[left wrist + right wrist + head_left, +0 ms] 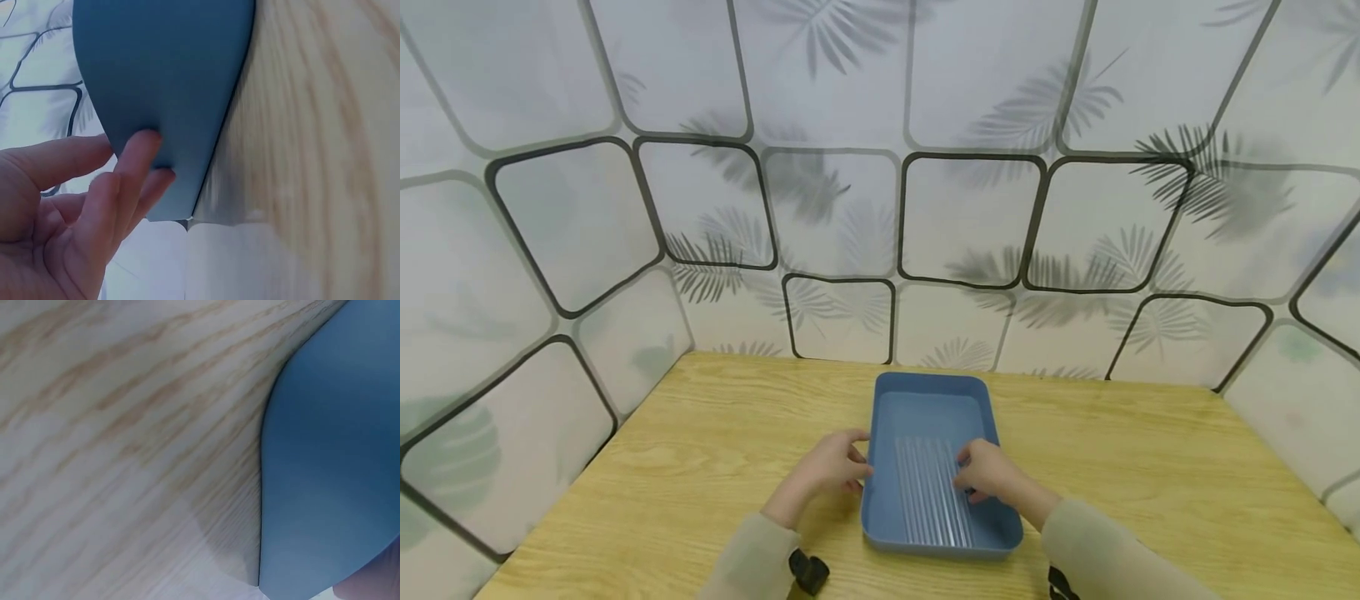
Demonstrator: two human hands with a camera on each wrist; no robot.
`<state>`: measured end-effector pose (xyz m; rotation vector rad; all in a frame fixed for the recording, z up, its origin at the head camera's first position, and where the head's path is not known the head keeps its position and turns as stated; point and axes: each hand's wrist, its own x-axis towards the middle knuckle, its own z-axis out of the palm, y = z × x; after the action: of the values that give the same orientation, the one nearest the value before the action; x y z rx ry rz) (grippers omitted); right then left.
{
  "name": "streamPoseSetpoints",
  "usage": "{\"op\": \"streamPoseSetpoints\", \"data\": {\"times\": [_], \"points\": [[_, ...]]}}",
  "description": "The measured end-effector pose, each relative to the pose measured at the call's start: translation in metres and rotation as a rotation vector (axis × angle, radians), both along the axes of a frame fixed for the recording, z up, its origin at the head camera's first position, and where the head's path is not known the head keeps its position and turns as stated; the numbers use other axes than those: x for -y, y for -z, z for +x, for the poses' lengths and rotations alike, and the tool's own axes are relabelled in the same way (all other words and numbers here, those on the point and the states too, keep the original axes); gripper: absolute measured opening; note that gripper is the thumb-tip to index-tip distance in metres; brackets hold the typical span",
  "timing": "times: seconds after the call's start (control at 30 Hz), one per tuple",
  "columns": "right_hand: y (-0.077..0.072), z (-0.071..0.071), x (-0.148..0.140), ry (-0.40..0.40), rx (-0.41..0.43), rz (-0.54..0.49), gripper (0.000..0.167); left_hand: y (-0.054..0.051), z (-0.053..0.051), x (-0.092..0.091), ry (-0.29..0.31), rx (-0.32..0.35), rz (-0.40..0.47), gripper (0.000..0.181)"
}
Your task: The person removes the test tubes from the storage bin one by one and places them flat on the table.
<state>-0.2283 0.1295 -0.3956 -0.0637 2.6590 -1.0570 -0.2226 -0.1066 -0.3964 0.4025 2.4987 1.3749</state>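
A blue rectangular tray [925, 404] with rounded corners lies on the table. Inside it, several thin, clear, tube-like sticks [928, 500] lie side by side along the tray's length. My left hand [835, 462] is at the tray's left side; in the left wrist view its fingertips touch the outer wall [169, 81]. Over the right part of the tray, my right hand [988, 475] has its fingers bent down at the rightmost clear stick. Whether those fingertips pinch the stick is hidden. The right wrist view shows mostly the tray's outer wall [331, 462], with a bit of the hand at the lower right corner.
The tray stands on a light wood-grain table [700, 467]. Behind and beside the table rise pale walls [842, 208] with dark rounded outlines and leaf prints. A small black object [808, 572] is at the left sleeve's cuff.
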Motion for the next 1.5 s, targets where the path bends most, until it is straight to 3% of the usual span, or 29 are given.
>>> {"op": "streamPoseSetpoints", "data": {"times": [0.3, 0.87, 1.23, 1.5], "points": [[-0.003, 0.001, 0.003, 0.058, 0.046, -0.07, 0.035, 0.001, -0.005, 0.005, 0.029, 0.065, 0.101, 0.057], [-0.001, 0.003, 0.004, 0.099, 0.081, -0.182, 0.038, 0.001, -0.004, 0.004, 0.011, 0.078, 0.105, 0.057], [-0.013, 0.004, 0.0, 0.078, 0.074, -0.221, 0.041, -0.006, 0.001, 0.002, 0.007, 0.074, 0.08, 0.055], [-0.019, 0.001, -0.003, 0.077, 0.085, -0.263, 0.041, -0.003, -0.001, 0.004, 0.007, 0.069, 0.073, 0.055]]}}
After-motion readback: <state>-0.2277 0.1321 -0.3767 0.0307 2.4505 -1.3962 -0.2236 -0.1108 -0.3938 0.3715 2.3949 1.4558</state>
